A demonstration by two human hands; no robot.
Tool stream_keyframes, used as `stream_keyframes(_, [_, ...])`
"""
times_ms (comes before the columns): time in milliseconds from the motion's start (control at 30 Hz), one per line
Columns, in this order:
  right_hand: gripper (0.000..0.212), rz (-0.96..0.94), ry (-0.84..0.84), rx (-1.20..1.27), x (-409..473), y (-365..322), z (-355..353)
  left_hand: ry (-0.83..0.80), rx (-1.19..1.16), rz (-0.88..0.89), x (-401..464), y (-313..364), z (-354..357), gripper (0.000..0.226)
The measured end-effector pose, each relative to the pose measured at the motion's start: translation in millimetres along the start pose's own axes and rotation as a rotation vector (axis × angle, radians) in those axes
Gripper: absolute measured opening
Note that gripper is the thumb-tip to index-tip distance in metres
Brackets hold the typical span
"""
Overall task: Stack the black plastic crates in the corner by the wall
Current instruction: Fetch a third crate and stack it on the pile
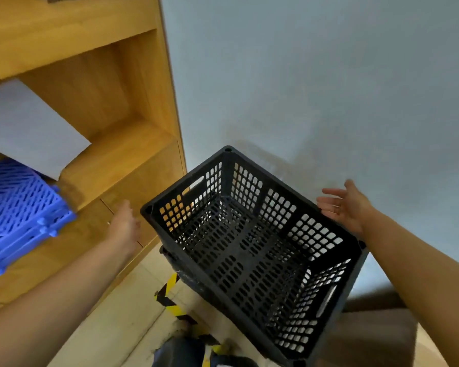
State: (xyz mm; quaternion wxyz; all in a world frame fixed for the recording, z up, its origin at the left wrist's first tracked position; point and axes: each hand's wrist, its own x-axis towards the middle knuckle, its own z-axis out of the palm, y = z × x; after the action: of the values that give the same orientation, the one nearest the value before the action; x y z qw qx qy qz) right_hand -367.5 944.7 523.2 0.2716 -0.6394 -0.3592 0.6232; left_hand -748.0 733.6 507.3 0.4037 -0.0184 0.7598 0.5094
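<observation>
The fingers of the right hand [342,205] are spread and loose, with the palm turned toward the crate, and they hold nothing. They are just beside the right rim of the top black crate [252,250]; I cannot tell if they touch it. The left hand [123,223] is blurred, so I cannot tell how far its fingers are open. It is near the left corner of the crate but apart from it, and it has nothing in its grip as far as can be seen.

The top black crate is empty and sits on a lower black crate [180,271], of which only a dark edge shows under its left side. The stack stands on the tiled floor [122,327], against the grey wall [316,88] and next to the wooden shelf unit [96,107], so it is in the corner. A blue crate [19,215] lies on the shelf at the left.

In my judgement this crate is already placed. Whether more black crates wait somewhere cannot be seen.
</observation>
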Motion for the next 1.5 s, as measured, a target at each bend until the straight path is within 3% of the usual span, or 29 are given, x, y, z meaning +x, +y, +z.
stream_keyframes(67, [0.064,0.021,0.081,0.041,-15,14,-12,-0.029,0.214,0.149,7,14,5,0.060])
stream_keyframes(200, [0.063,0.062,0.199,0.138,-53,49,-28,-0.304,0.435,0.299,13,37,25,0.058])
stream_keyframes(467, [0.055,0.150,0.578,0.317,-118,110,-22,-0.543,0.459,0.221,54,73,73,0.059])
stream_keyframes(667, [0.066,0.272,0.532,0.334,-152,137,10,-0.596,0.399,0.043,74,89,85,0.060])
stream_keyframes(867, [0.052,0.182,0.681,0.242,-148,128,34,-0.602,0.316,0.031,76,87,83,0.051])
stream_keyframes(1267, [0.051,0.156,0.666,0.223,-105,99,29,-0.547,0.263,0.012,90,82,72,0.056])
stream_keyframes(1400, [0.050,0.141,0.666,0.145,-104,102,27,-0.573,0.354,0.081,90,78,69,0.055])
stream_keyframes(1500, [0.046,0.115,0.659,0.064,-106,111,26,-0.632,0.512,0.251,85,66,61,0.035])
